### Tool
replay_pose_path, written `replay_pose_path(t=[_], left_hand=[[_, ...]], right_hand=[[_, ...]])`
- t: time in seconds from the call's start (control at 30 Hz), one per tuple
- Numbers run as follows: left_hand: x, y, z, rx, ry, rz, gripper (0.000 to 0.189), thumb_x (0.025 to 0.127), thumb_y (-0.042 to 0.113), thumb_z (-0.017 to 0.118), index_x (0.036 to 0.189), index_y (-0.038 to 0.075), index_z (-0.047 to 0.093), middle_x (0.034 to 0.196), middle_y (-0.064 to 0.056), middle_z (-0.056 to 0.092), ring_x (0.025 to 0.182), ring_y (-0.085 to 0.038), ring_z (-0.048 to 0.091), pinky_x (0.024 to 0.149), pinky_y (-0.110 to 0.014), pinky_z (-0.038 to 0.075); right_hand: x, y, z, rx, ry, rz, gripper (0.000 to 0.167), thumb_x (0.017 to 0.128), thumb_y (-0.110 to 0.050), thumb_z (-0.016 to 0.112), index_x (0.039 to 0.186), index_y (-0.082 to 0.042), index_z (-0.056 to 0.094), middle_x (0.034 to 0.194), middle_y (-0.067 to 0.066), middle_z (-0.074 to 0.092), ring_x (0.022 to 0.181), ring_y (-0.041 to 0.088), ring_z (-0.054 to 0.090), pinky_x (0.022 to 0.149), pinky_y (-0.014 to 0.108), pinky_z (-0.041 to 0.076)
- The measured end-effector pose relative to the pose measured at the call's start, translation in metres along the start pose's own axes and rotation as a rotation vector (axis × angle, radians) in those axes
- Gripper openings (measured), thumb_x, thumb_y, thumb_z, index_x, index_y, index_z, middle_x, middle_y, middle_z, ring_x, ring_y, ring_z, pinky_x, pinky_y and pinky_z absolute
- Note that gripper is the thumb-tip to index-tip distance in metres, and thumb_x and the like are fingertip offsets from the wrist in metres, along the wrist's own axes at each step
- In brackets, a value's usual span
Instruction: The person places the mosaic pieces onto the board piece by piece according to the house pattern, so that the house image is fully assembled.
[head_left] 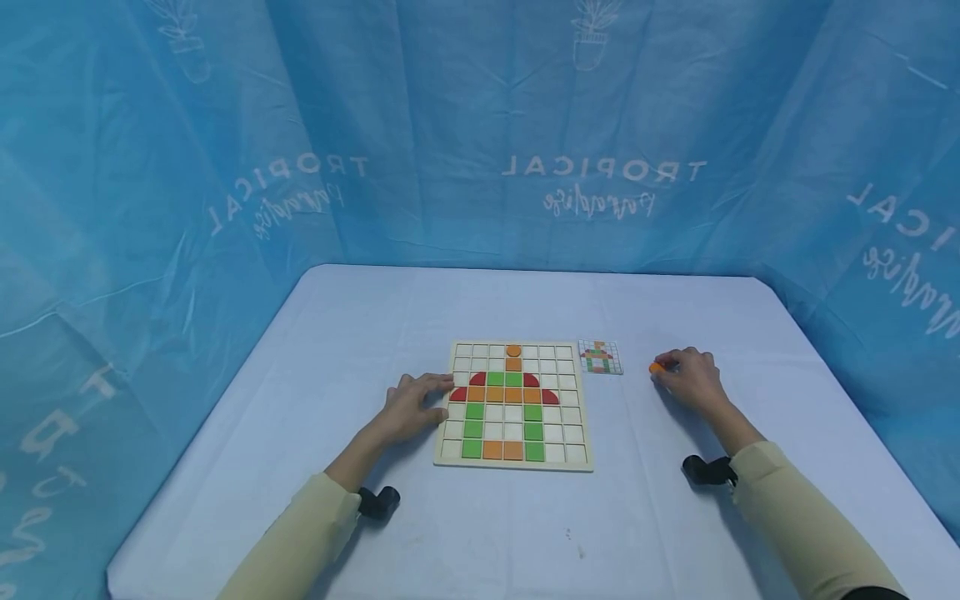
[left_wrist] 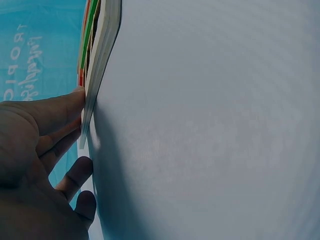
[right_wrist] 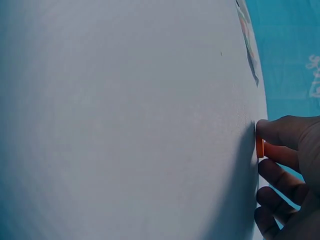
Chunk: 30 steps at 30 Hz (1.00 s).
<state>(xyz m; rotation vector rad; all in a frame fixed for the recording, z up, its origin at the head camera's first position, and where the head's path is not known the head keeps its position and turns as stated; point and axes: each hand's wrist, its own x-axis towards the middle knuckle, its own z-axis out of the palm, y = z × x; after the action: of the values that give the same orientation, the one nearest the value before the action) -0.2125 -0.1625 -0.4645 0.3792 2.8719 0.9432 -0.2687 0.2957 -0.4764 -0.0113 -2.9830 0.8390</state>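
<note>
A square grid board point(head_left: 552, 469) lies on the table with orange, green and red pieces set among its white cells. My left hand point(head_left: 411, 408) rests at the board's left edge, fingers stretched out and tips touching the rim. In the left wrist view the thumb and fingers point(left_wrist: 60, 110) meet the edge of the board point(left_wrist: 102, 55). To the right of the board, my right hand point(head_left: 692, 379) pinches a small orange piece point(head_left: 656, 367) low over the table. The right wrist view shows the orange piece point(right_wrist: 259, 147) between thumb and index finger.
A small pattern card point(head_left: 600, 357) with a similar coloured figure lies just right of the board's top corner. The white-covered table point(head_left: 360, 308) has rounded far corners. A blue printed curtain point(head_left: 450, 225) hangs behind and at both sides.
</note>
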Motion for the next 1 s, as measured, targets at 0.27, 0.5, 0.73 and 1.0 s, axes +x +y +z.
replay_pose_path(t=[0.27, 0.5, 0.73, 1.0], left_hand=[[-0.001, 0.001, 0.0, -0.011, 0.001, 0.009, 0.048, 0.083, 0.015, 0.075, 0.129, 0.012, 0.061, 0.139, 0.001, 0.052, 0.099, -0.02, 0.039, 0.081, -0.043, 0.026], [-0.001, 0.0, 0.0, -0.005, 0.005, 0.007, 0.048, 0.083, 0.015, 0.074, 0.129, 0.012, 0.061, 0.139, 0.0, 0.052, 0.1, -0.02, 0.039, 0.081, -0.044, 0.026], [-0.001, 0.001, -0.001, -0.008, 0.0, 0.006, 0.048, 0.083, 0.015, 0.074, 0.13, 0.012, 0.061, 0.139, 0.001, 0.052, 0.098, -0.019, 0.038, 0.081, -0.043, 0.026], [-0.001, 0.001, -0.001, -0.01, 0.0, 0.001, 0.049, 0.083, 0.015, 0.074, 0.13, 0.012, 0.061, 0.139, 0.0, 0.052, 0.096, -0.019, 0.038, 0.08, -0.042, 0.026]], right_hand=[[0.0, 0.003, 0.001, -0.015, 0.013, -0.021, 0.031, 0.087, -0.013, 0.065, 0.111, 0.007, 0.066, 0.11, 0.026, 0.052, 0.1, 0.04, 0.041, 0.079, 0.051, 0.035], [-0.001, 0.002, 0.001, -0.02, 0.013, -0.022, 0.031, 0.088, -0.012, 0.064, 0.111, 0.007, 0.066, 0.111, 0.026, 0.052, 0.102, 0.04, 0.04, 0.08, 0.052, 0.035], [-0.002, 0.0, 0.001, -0.018, 0.006, -0.021, 0.031, 0.088, -0.013, 0.065, 0.112, 0.007, 0.065, 0.112, 0.026, 0.052, 0.102, 0.04, 0.039, 0.081, 0.052, 0.036], [0.002, -0.026, 0.002, 0.028, 0.025, -0.088, 0.029, 0.086, -0.013, 0.067, 0.11, 0.005, 0.068, 0.107, 0.023, 0.056, 0.099, 0.037, 0.041, 0.077, 0.048, 0.037]])
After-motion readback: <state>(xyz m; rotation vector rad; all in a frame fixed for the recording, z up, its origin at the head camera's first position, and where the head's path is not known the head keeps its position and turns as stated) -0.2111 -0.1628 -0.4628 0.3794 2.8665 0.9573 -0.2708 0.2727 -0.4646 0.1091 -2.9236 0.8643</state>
